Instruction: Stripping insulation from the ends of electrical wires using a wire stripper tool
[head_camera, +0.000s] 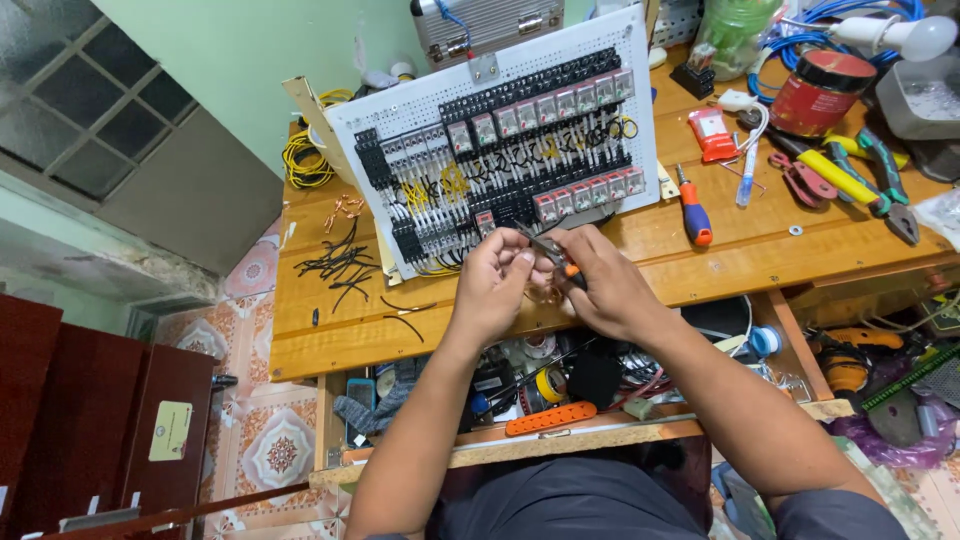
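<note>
Both hands grip pliers near table edge.

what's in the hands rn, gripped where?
Right hand holds small pliers by the orange handles. Left hand pinches something at the plier tips, too small to identify.

A: what's being worked on here?

B: small pliers with an orange grip, held between both hands just above the wooden surface's front edge. Metal tip points up toward 11 o'clock, at the lower edge of the white panel.

A: which hand has them?

B: right hand is wrapped round the handle, orange bit poking out by the fingers. Left hand is pinched right at the nose, fingertips touching it.

A: any wire in there?

B: too small to tell.
</note>
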